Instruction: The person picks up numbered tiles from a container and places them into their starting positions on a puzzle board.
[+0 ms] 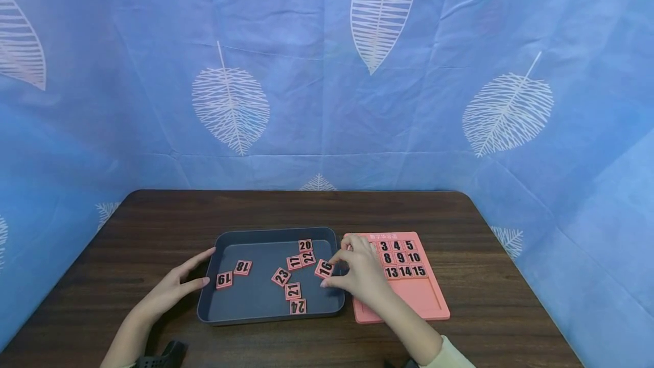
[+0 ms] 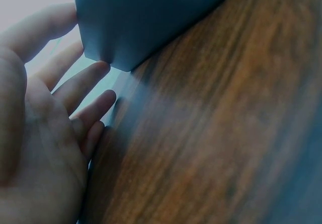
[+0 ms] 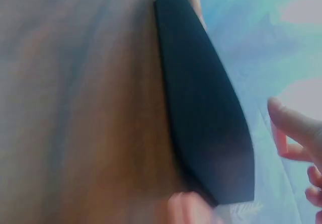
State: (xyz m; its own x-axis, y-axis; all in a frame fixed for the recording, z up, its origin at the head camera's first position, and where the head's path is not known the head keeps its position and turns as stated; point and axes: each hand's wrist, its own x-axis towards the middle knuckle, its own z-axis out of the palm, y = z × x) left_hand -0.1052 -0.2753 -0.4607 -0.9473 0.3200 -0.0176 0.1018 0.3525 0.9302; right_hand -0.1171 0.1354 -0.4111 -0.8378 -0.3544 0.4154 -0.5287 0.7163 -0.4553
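My right hand [image 1: 360, 271] pinches a pink number tile marked 16 [image 1: 324, 268] between thumb and fingers, over the right end of the dark grey tray [image 1: 255, 308]. In the right wrist view that tile [image 3: 280, 141] shows edge-on at the fingertips, above the tray's side wall [image 3: 201, 98]. My left hand [image 1: 166, 291] rests at the tray's left rim with extended fingers; its fingertips [image 2: 103, 68] meet the outer wall in the left wrist view. Loose tiles lie in the tray, among them 23 [image 1: 281, 276], 21 [image 1: 293, 291] and 18 [image 1: 242, 267].
Right of the tray lies a pink puzzle board [image 1: 419, 297] with rows of numbered tiles at its far part, some hidden behind my right hand. Both sit on a dark wooden table [image 1: 179, 209]. A blue leaf-patterned cloth [image 1: 306, 101] hangs behind it.
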